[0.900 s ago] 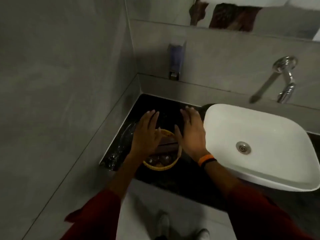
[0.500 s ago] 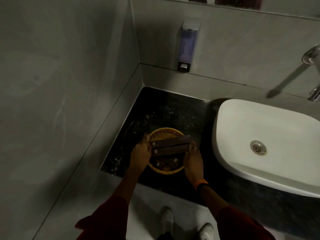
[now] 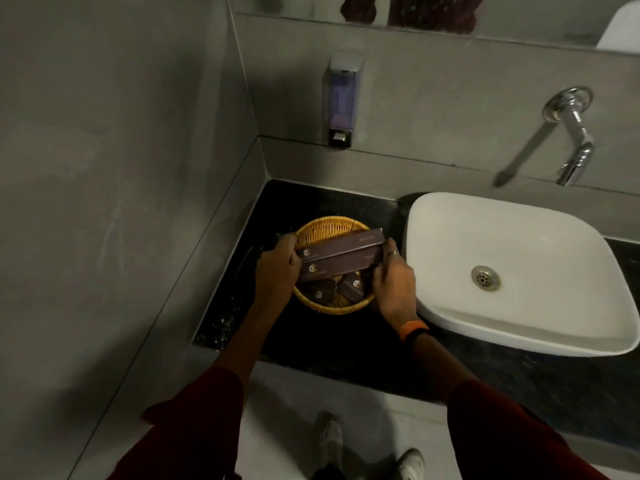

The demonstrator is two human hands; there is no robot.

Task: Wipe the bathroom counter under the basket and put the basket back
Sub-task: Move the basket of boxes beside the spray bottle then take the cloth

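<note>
Both hands grip basket (brown boxes inside): left hand, right hand.

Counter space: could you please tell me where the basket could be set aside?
The black counter is bare in front of the basket, toward its front edge, and behind it toward the back wall. Crowded: the basin at the right, the side wall at the left.

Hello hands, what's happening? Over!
Left hand and right hand grip basket sides. Basket on counter, boxes inside. Sink close right.
</note>
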